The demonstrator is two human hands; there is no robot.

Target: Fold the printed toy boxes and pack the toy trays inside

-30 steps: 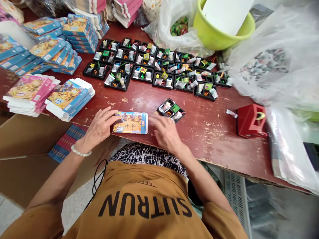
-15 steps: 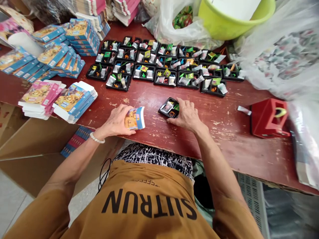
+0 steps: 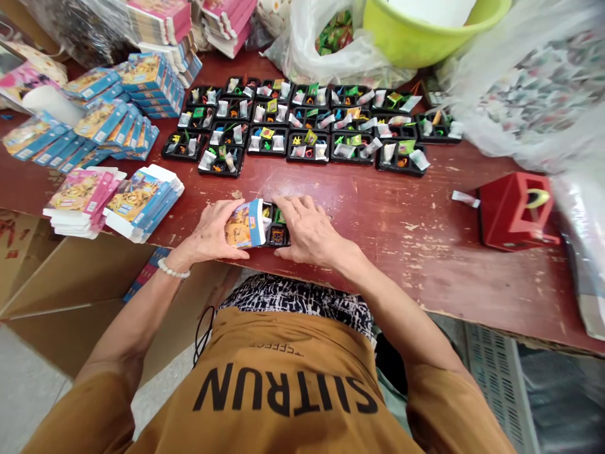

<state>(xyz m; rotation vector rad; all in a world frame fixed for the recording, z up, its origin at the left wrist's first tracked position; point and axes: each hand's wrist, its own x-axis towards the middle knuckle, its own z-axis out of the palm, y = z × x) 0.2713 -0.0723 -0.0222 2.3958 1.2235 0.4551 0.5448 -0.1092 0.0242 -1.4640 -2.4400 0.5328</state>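
Note:
My left hand (image 3: 212,232) grips a small printed carton box (image 3: 244,224) in blue, white and orange near the table's front edge. The box's open end meets a black compartment tray (image 3: 276,230) holding small coloured pieces and clear packets. My right hand (image 3: 308,230) lies over the tray's right side and holds it, hiding part of it. The tray's left end looks to be at or just inside the box mouth, though the exact fit is hidden. Both hands rest on the worn red-brown table (image 3: 401,252).
Several rows of filled black trays (image 3: 307,145) lie beyond my hands. Flat printed cartons (image 3: 142,202) are stacked at left, a red box (image 3: 517,211) stands at right, and a green basin (image 3: 425,31) and plastic bags sit behind. A cardboard box (image 3: 70,277) stands below the left edge.
My right hand has slid the black tray left, up against the carton box. My left hand has turned the box so its open end meets the tray.

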